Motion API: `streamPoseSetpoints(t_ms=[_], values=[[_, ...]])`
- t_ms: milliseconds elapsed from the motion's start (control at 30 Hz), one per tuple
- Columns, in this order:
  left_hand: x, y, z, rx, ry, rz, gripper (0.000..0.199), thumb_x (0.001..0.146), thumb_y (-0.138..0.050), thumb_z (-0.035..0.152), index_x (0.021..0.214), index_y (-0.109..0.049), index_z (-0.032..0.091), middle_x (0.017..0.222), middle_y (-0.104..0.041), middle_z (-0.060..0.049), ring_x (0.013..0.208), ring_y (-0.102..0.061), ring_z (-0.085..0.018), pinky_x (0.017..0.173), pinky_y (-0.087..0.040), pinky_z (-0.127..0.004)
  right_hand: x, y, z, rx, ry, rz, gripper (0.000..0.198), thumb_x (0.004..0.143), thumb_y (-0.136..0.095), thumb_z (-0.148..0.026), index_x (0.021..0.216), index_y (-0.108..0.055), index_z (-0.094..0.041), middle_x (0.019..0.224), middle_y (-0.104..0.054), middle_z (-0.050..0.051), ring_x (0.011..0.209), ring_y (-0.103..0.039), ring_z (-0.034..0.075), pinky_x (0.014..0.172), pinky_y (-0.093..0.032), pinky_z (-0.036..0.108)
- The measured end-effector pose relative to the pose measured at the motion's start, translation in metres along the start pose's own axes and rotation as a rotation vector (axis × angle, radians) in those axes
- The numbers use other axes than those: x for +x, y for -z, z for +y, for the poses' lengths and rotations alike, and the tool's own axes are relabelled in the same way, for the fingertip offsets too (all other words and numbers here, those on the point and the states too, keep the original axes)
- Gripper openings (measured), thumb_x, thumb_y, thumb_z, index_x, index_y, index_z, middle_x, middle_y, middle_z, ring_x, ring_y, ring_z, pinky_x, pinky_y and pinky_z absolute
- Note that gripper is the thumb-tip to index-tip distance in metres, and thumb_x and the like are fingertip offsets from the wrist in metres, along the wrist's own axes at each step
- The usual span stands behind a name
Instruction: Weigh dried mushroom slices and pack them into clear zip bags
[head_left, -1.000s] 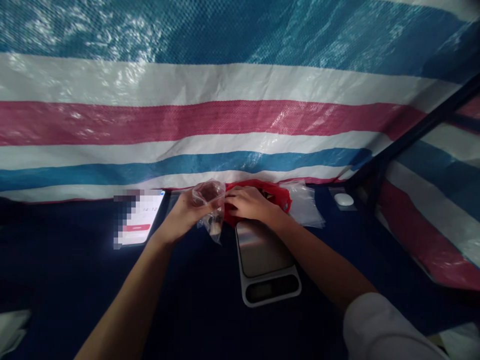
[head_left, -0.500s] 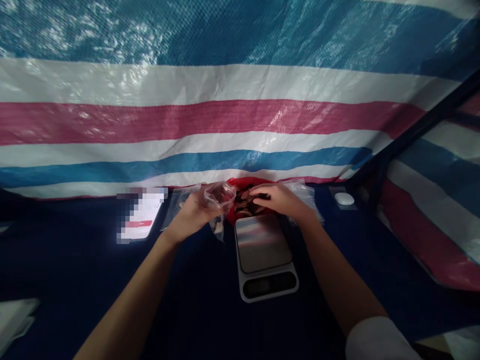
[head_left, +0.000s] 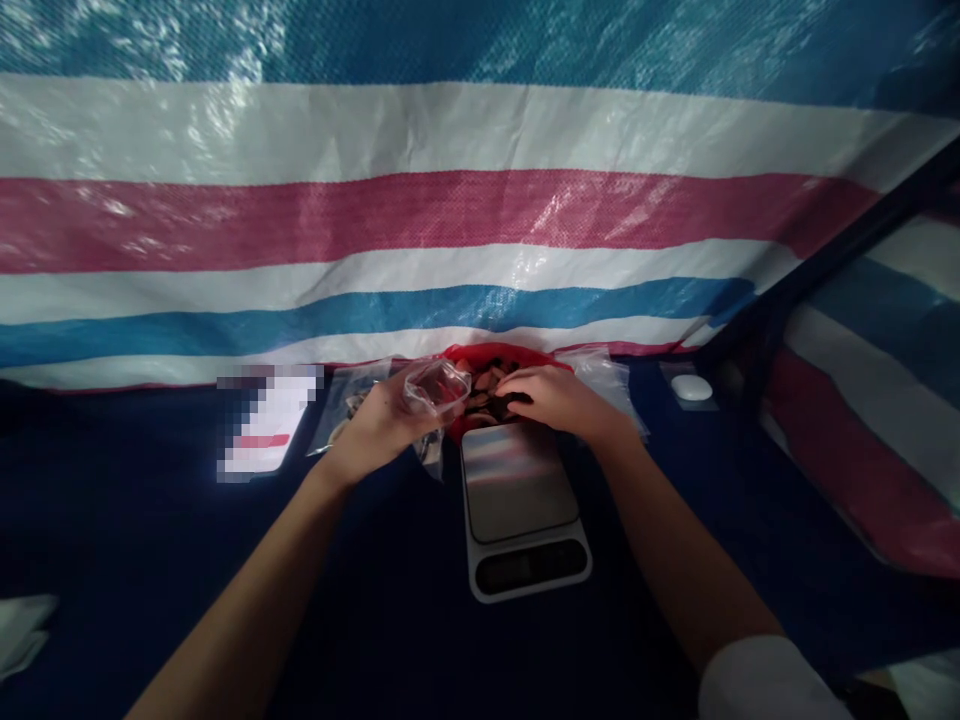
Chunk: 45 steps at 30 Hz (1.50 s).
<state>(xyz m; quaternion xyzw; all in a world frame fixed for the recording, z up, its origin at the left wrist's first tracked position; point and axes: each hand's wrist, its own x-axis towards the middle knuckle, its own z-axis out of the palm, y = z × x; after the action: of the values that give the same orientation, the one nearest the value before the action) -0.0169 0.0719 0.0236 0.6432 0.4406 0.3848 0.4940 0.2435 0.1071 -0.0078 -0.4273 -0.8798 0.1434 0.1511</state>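
Holding a clear plastic bag (head_left: 439, 388) in the left hand (head_left: 382, 410), just past the far left corner of the kitchen scale (head_left: 521, 485). Gripping it around the rim, with its mouth spread open and upward and a few pieces in its hanging lower corner. Reaching with the right hand (head_left: 551, 395) beyond the far edge of the scale, over the right part of an open red bag (head_left: 517, 354), with fingertips at the brown, chip-like pieces (head_left: 487, 400) inside. Showing a narrow gap between right thumb and fingers; cannot tell about a piece pinched there. Angling the right hand inward, back of the hand upward, with the forearm passing right of the scale to a pale sleeve (head_left: 757, 680). Stretching the left forearm forward, left of the scale.

Seeing, farther left of the scale, a filled clear bag (head_left: 356, 405) beside the left hand, then a lit phone (head_left: 274, 430) with a red bar and pixelated, unreadable writing. Finding the scale's own display too dim to read. Noting flat clear bags (head_left: 611, 385) beyond the scale to the right, then a white rounded object (head_left: 691, 388); behind everything, a striped sheet (head_left: 450, 220).
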Motion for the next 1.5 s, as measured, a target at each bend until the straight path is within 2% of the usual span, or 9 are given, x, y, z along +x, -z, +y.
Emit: streamPoseSetpoints(t_ms=[333, 500, 667, 867, 1000, 1133, 1267, 1367, 1500], values=[[0.001, 0.003, -0.003, 0.037, -0.03, -0.013, 0.047, 0.073, -0.089, 0.041, 0.113, -0.075, 0.019, 0.112, -0.08, -0.01, 0.113, -0.073, -0.031, 0.102, -0.059, -0.04, 0.003, -0.008, -0.01, 0.094, 0.037, 0.095, 0.025, 0.094, -0.069, -0.021, 0.115, -0.08, -0.028, 0.124, -0.078, 0.003, 0.117, -0.072, 0.023, 0.103, -0.053, 0.036], [0.001, 0.003, -0.004, 0.049, -0.033, -0.024, 0.041, 0.076, -0.085, 0.034, 0.112, -0.074, 0.019, 0.112, -0.079, -0.006, 0.113, -0.073, -0.028, 0.101, -0.058, -0.036, 0.011, -0.021, -0.025, 0.032, 0.05, 0.049, 0.019, 0.096, -0.071, -0.024, 0.112, -0.081, -0.024, 0.124, -0.078, 0.005, 0.115, -0.071, 0.024, 0.1, -0.053, 0.036], [0.002, 0.003, -0.005, 0.04, -0.026, -0.034, 0.036, 0.075, -0.086, 0.034, 0.106, -0.075, 0.018, 0.109, -0.079, -0.004, 0.111, -0.074, -0.027, 0.1, -0.059, -0.033, 0.015, -0.028, -0.022, -0.005, 0.027, 0.039, 0.018, 0.094, -0.074, -0.03, 0.111, -0.081, -0.027, 0.124, -0.078, 0.004, 0.118, -0.07, 0.024, 0.1, -0.053, 0.036], [0.001, 0.001, -0.002, 0.033, 0.005, -0.051, 0.041, 0.075, -0.087, 0.039, 0.108, -0.074, 0.019, 0.112, -0.079, -0.003, 0.113, -0.072, -0.028, 0.102, -0.058, -0.036, 0.018, -0.033, -0.016, -0.068, 0.041, 0.03, 0.017, 0.096, -0.072, -0.03, 0.109, -0.081, -0.026, 0.125, -0.077, 0.005, 0.122, -0.068, 0.024, 0.1, -0.052, 0.034], [0.0, 0.0, -0.002, 0.035, -0.015, -0.056, 0.046, 0.075, -0.087, 0.042, 0.111, -0.073, 0.019, 0.118, -0.078, -0.008, 0.115, -0.072, -0.031, 0.104, -0.058, -0.042, 0.018, -0.034, -0.016, -0.146, 0.036, 0.022, 0.016, 0.096, -0.068, -0.023, 0.106, -0.081, -0.025, 0.123, -0.078, 0.004, 0.119, -0.069, 0.024, 0.096, -0.052, 0.032], [0.002, 0.001, -0.003, 0.045, -0.041, -0.054, 0.049, 0.074, -0.087, 0.045, 0.113, -0.072, 0.019, 0.121, -0.077, -0.011, 0.115, -0.072, -0.033, 0.104, -0.058, -0.045, 0.017, -0.033, -0.016, -0.172, 0.024, 0.027, 0.018, 0.097, -0.066, -0.023, 0.107, -0.081, -0.023, 0.122, -0.078, 0.005, 0.116, -0.07, 0.024, 0.093, -0.053, 0.033], [0.002, 0.0, -0.004, 0.033, -0.038, -0.058, 0.05, 0.075, -0.087, 0.042, 0.116, -0.071, 0.018, 0.117, -0.078, -0.008, 0.113, -0.073, -0.032, 0.101, -0.059, -0.04, 0.014, -0.028, -0.012, -0.101, 0.021, 0.031, 0.019, 0.096, -0.068, -0.023, 0.111, -0.08, -0.026, 0.122, -0.078, 0.004, 0.115, -0.071, 0.023, 0.096, -0.053, 0.032], [0.001, 0.0, -0.003, 0.011, -0.017, -0.066, 0.05, 0.075, -0.087, 0.041, 0.118, -0.071, 0.019, 0.113, -0.079, -0.005, 0.111, -0.073, -0.031, 0.096, -0.061, -0.036, 0.009, -0.018, -0.001, -0.028, 0.033, 0.073, 0.021, 0.095, -0.068, -0.021, 0.111, -0.08, -0.027, 0.123, -0.078, 0.002, 0.115, -0.071, 0.023, 0.1, -0.052, 0.033], [0.0, 0.0, -0.003, 0.023, -0.012, -0.056, 0.048, 0.075, -0.087, 0.043, 0.114, -0.072, 0.019, 0.112, -0.079, -0.008, 0.109, -0.075, -0.031, 0.098, -0.061, -0.041, 0.001, -0.005, 0.019, -0.02, -0.015, 0.126, 0.026, 0.093, -0.065, -0.017, 0.112, -0.08, -0.027, 0.121, -0.078, 0.004, 0.11, -0.072, 0.024, 0.101, -0.053, 0.036]])
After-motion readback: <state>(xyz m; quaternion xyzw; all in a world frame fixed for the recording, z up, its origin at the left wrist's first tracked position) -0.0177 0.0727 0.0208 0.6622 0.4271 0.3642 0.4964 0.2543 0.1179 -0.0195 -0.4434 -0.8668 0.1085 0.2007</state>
